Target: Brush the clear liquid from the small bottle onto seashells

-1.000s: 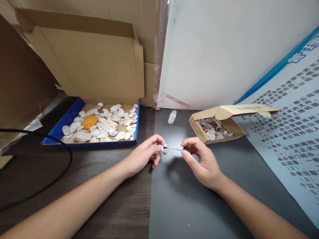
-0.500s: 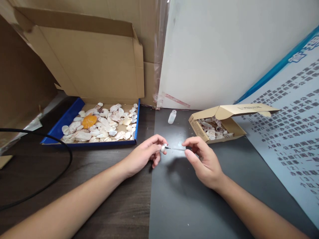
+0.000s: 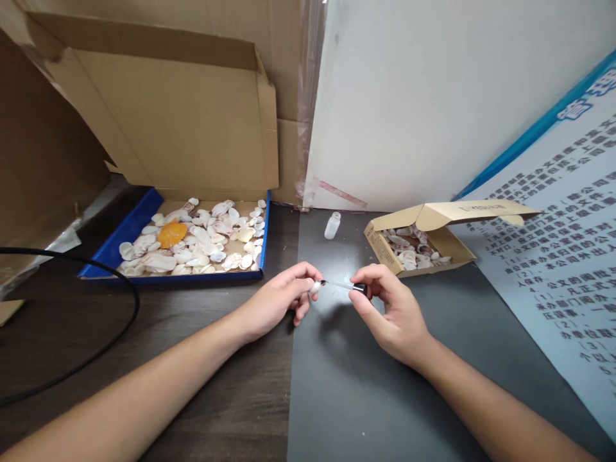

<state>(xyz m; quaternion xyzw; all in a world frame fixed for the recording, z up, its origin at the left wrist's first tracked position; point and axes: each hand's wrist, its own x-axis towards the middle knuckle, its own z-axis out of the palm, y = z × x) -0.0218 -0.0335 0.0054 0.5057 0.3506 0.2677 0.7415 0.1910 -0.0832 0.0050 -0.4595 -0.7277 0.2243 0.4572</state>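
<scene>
1. Your left hand [image 3: 276, 301] pinches a small white shell [image 3: 314, 287] between thumb and fingertips, just above the desk [image 3: 337, 398], near its middle and a little toward the back edge. Keep that pinch narrow and firm; the shell looks smooth and would likely slip if you relax

2. Your right hand [image 3: 389, 311] is closed on the black cap [image 3: 359, 289] of a thin brush applicator [image 3: 339, 285], whose stem lies nearly level and whose tip meets the shell. Hold the cap lightly, so the tip wipes and does not push the shell out of your fingers

3. Whether the tip is wet cannot be told from here. If it needs more, the small open bottle [image 3: 332, 225] stands upright toward the back edge of the desk, well apart from both hands

4. Work over the grey mat [image 3: 375, 385], where a drip would probably show sooner than on the wood grain at the left

5. Turn the shell with your left fingertips, not by swinging the brush

6. The blue tray [image 3: 129, 228] of pale shells sits at the back left, the small cardboard box [image 3: 423, 247] of shells at the back right. Both lie clear of your hands; keep your elbows away from the black cable [image 3: 126, 282] near the left edge
</scene>
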